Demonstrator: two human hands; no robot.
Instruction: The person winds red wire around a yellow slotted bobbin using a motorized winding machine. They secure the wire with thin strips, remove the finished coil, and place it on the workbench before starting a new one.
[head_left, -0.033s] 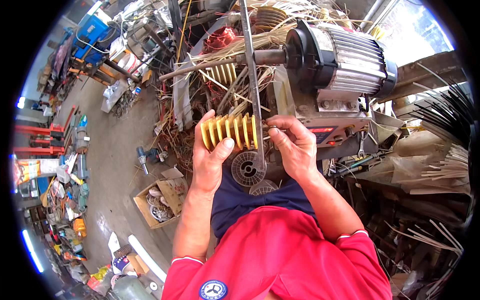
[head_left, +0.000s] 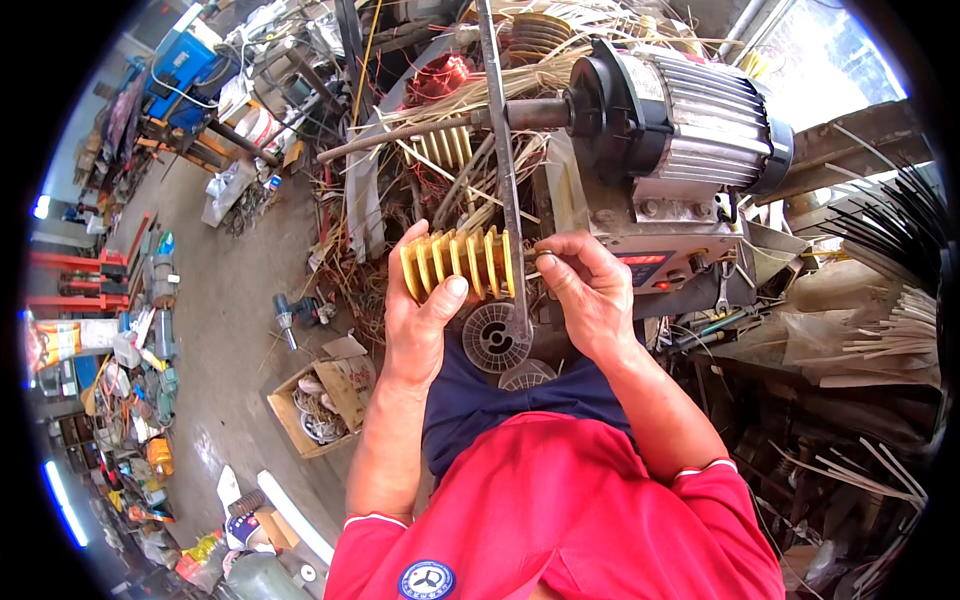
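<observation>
Gripping the yellow ribbed former [head_left: 458, 262] from its left end, the left hand [head_left: 420, 315] holds it level before the motor [head_left: 690, 120]. The right hand [head_left: 590, 290] pinches closed at the former's right end, beside the vertical bar [head_left: 505, 180], above two grey spools [head_left: 497, 337].

The concrete floor [head_left: 215, 330] (grey, cluttered) carries a cardboard box [head_left: 322, 392] and a power drill [head_left: 298, 313].

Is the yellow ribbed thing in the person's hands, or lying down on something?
In the hands. The left hand grips the yellow ribbed former from below, thumb on its front; the right hand pinches at its right end.
</observation>
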